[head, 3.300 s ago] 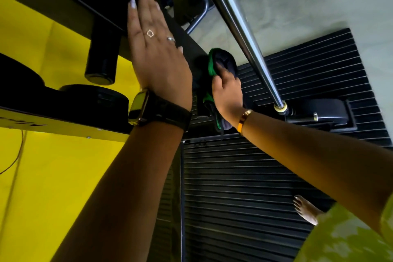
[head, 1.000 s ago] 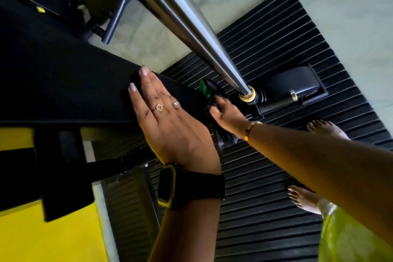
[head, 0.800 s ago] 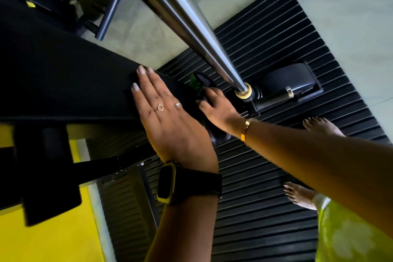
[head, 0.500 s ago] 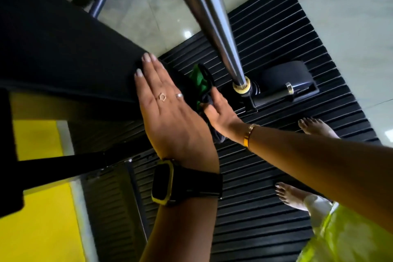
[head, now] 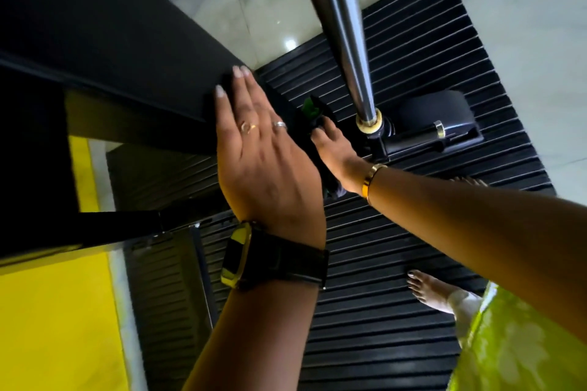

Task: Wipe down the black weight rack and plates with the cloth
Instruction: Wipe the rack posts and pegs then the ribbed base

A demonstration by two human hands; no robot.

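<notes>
Two hands on the black weight rack (head: 127, 51), one flat, one holding the cloth (head: 313, 108)
The left hand (head: 263, 162), a watch (head: 254, 257) on its wrist, lies flat with straight fingers on the rack's dark beam. Just beside it, the right hand (head: 336, 155), wearing a gold bangle (head: 371, 179), grips the bunched green and dark cloth and presses it to the beam's lower end, near the foot of a slanting steel bar (head: 343, 25). Ribbed black matting (head: 397, 263) covers the floor below

Cloth (head: 309, 108): mostly hidden behind left hand (head: 266, 168). Right hand (head: 336, 152): fingers hidden. Rack (head: 111, 41): cut off left and top.
</notes>
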